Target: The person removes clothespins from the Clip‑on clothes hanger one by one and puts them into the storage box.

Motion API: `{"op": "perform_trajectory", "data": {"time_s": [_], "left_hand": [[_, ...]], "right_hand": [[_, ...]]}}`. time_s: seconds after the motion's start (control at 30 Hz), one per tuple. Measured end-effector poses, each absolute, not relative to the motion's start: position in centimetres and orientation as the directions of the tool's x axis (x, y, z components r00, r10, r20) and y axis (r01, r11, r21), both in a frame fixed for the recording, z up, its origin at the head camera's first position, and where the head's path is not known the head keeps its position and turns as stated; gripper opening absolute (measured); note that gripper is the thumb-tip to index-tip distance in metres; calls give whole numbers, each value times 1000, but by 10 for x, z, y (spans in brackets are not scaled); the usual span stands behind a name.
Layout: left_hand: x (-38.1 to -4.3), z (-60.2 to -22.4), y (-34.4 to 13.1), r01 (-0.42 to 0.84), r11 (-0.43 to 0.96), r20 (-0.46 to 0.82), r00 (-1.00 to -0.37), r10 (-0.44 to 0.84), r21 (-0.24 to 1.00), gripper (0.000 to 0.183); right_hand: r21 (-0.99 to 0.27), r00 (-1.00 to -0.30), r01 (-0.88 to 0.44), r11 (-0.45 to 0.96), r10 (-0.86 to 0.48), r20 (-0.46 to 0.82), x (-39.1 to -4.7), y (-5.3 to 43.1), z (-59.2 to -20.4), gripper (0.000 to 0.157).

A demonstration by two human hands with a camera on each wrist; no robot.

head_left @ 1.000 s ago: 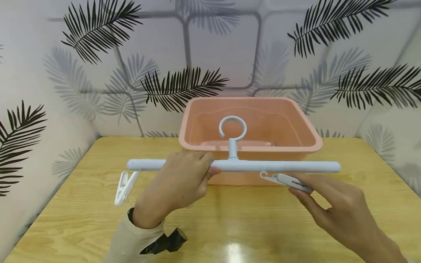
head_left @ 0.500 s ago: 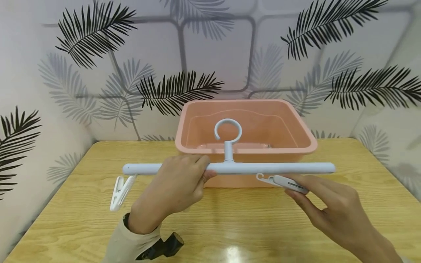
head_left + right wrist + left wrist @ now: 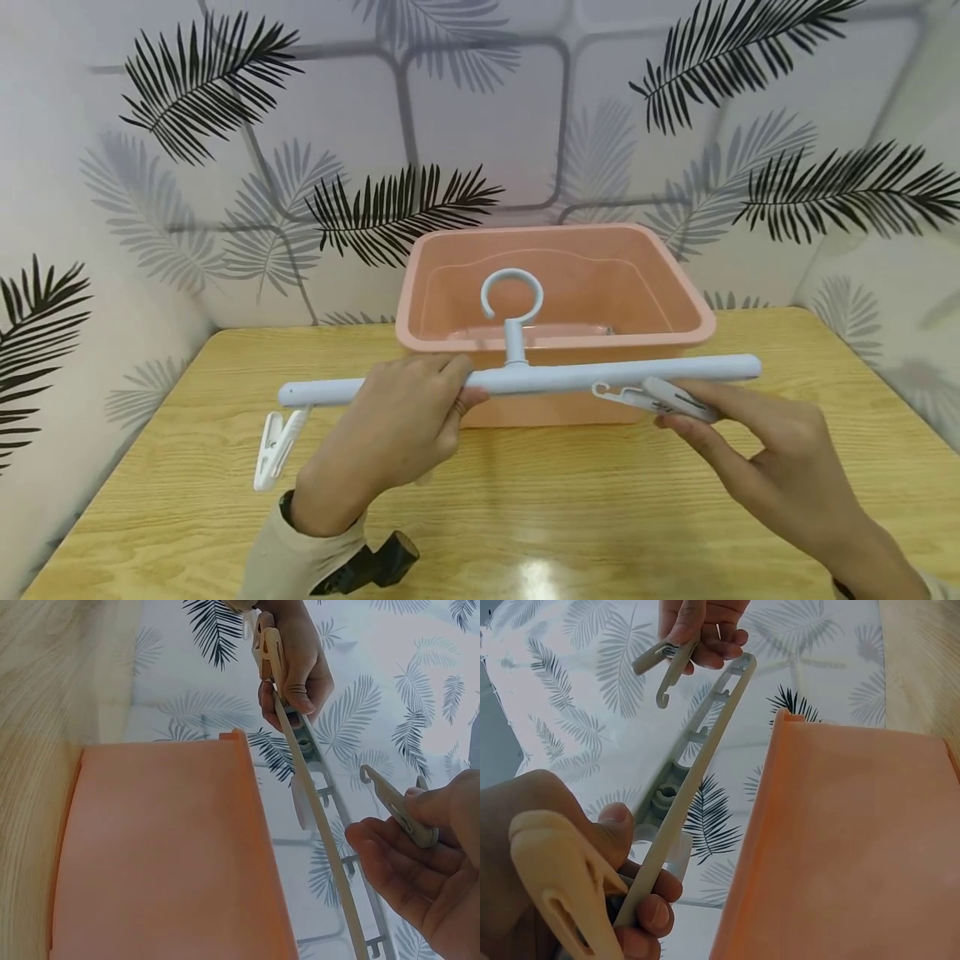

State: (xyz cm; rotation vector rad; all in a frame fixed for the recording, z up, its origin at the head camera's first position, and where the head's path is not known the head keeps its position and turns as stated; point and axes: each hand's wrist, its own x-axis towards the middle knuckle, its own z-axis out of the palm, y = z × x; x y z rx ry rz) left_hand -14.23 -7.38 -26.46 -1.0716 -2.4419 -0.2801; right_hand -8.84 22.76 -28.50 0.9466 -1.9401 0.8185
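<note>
My left hand [image 3: 401, 421] grips the pale blue bar of a clothes hanger [image 3: 570, 377] left of its round hook. From the bar's left end hangs a white clothes peg [image 3: 276, 450], seen large in the left wrist view beside the hand. Between thumb and fingers, my right hand [image 3: 783, 446] pinches a second peg [image 3: 660, 397], just under the bar's right half. This peg's small hook points left, apart from the bar in the right wrist view. The hanger's hollow underside, with short crosspieces [image 3: 699, 735], shows in the left wrist view.
A pink plastic tub [image 3: 555, 340] stands behind the hanger on the wooden table [image 3: 480, 517], with a small object [image 3: 609, 331] on its floor. Leaf-patterned cloth [image 3: 480, 117] rises at the back and sides. A black device [image 3: 375, 567] is strapped to the left wrist.
The hanger has tilted, its right end now higher than its left. The peg in my right hand has turned and now shows both its arms. The whole head view has shifted slightly.
</note>
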Motion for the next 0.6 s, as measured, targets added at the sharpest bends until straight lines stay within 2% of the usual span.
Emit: {"op": "perform_trajectory", "data": {"time_s": [0.17, 0.4, 0.6], "left_hand": [[-143, -266, -74, 736, 677, 490, -591, 641, 0, 31], [-144, -265, -75, 747, 665, 506, -568, 649, -14, 31], [-143, -264, -78, 736, 676, 502, -577, 645, -22, 31]], "right_hand": [[-213, -425, -817, 535, -310, 850, -90, 236, -282, 43], [-275, -503, -758, 591, -261, 824, -95, 247, -270, 35], [-246, -518, -716, 653, -261, 815, -112, 254, -256, 23]]}}
